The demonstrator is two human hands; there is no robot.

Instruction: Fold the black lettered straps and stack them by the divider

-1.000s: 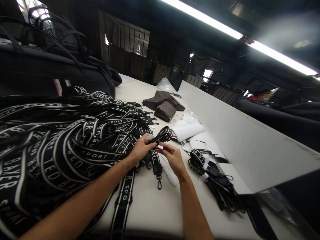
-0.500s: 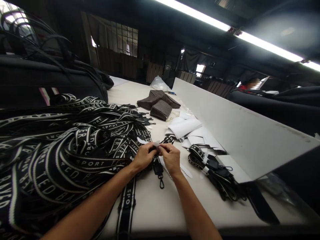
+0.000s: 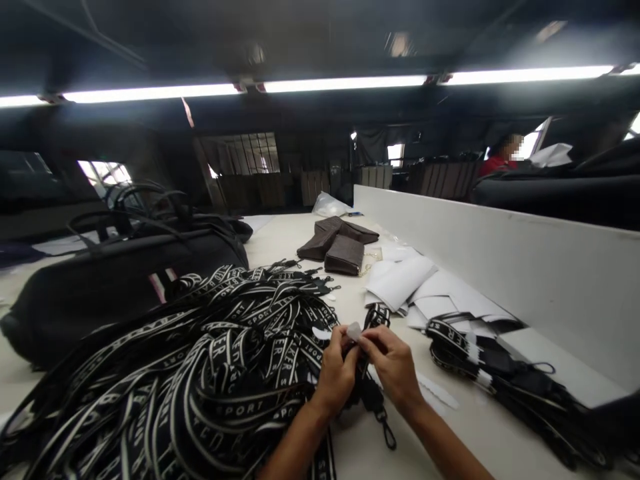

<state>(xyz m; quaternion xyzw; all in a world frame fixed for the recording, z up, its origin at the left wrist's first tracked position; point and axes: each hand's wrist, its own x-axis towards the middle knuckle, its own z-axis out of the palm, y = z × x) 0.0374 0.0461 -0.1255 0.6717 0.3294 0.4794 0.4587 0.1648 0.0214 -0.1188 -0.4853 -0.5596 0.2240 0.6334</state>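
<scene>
My left hand (image 3: 337,377) and my right hand (image 3: 395,367) come together over the table, fingertips pinched on a small whitish piece (image 3: 354,331), perhaps paper or tape. Beneath them lies a folded black-and-white webbing strap (image 3: 376,315). Its black end with a metal-looking snap hook (image 3: 389,433) sticks out toward me below the hands. Left of my hands spreads a large tangled heap of lettered straps (image 3: 200,380). A strap bundle (image 3: 485,367), wrapped with white bands, rests to the right. White strips (image 3: 437,391) lie beside my right hand.
Dark brown pouches (image 3: 345,253) and a clear plastic bag (image 3: 330,205) stand farther back. White paper sheets (image 3: 400,280) lie along a low white partition (image 3: 475,240). A big black bag (image 3: 125,273) sits at the left. Beyond the partition is a person in red (image 3: 500,163).
The camera view has levelled and tilted up, so everything appears shifted right and lower. Both hands keep hold of the whitish piece, which shows more clearly between the fingertips.
</scene>
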